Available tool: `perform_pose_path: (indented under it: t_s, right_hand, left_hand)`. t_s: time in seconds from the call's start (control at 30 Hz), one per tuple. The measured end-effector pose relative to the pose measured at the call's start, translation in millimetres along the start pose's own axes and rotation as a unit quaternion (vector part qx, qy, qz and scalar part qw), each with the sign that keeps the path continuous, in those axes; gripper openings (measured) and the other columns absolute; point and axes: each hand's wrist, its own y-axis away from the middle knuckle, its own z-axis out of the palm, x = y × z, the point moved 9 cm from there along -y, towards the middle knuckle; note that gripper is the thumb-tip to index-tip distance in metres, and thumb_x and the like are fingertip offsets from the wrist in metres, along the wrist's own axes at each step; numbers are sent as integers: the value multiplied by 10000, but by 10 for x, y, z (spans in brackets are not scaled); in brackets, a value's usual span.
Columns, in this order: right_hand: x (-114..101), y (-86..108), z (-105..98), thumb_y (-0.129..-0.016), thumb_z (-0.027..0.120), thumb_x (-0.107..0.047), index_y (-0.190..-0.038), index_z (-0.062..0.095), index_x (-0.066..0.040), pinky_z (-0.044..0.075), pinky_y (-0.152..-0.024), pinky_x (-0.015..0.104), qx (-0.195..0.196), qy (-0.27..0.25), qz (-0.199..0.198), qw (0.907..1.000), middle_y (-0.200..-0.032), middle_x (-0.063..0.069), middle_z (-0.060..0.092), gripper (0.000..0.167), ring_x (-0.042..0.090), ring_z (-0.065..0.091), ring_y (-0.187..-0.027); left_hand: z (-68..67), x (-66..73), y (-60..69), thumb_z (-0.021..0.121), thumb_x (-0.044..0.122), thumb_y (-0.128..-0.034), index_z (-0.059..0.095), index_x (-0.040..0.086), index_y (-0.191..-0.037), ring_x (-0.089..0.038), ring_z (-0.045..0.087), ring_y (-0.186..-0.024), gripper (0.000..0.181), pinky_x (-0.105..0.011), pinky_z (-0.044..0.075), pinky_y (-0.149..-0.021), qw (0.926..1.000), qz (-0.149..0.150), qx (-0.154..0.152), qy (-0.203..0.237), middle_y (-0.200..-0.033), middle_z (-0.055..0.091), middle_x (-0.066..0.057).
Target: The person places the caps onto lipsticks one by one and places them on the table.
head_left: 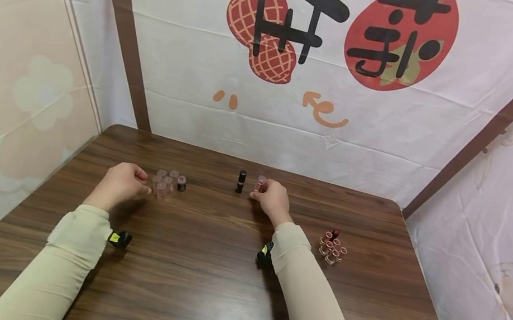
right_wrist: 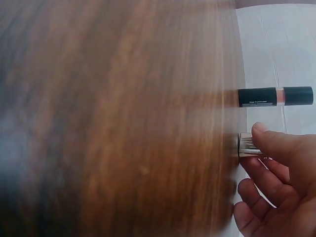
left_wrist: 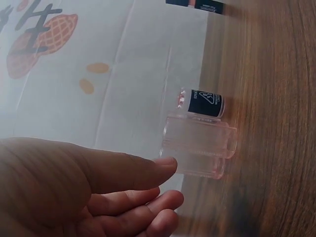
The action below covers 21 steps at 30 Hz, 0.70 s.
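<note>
My right hand (head_left: pixel 276 202) pinches a small lipstick tube (right_wrist: pixel 247 145) with a shiny silver base and, in the head view, a clear upper part. The tube is upright at the table's far side, just right of a standing black lipstick (head_left: pixel 241 182) with a pinkish band. My left hand (head_left: pixel 122 184) is beside a cluster of several clear pinkish cylinders (head_left: pixel 161 189), holding nothing. In the left wrist view its thumb lies straight, close to the nearest cylinder; whether they touch I cannot tell. Against the cluster's right side stands a short black-labelled container (left_wrist: pixel 206 103) with a clear top.
Right of my right forearm, several small red-topped clear and metallic pieces (head_left: pixel 332 256) stand grouped, with a dark red-tipped one (head_left: pixel 335 234) behind. Everything rests on a brown wood-grain table (head_left: pixel 175 282). A printed white curtain (head_left: pixel 189 75) hangs behind the far edge.
</note>
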Motion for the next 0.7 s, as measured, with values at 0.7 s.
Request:
perform_pose_path:
  t_s: [0.7]
  right_hand:
    - [0,-5,-36,-881,832,-305,-1086,679,-148,527,-845,435,-54,76,40,9999,-1005,22,693,299,230,643,-928]
  left_hand:
    - [61,68,-23,765,161,-896,605,-69,-1256,-459,604,-1134,456,-592,468,-964,9994,160,291,34,-1218,655,-288]
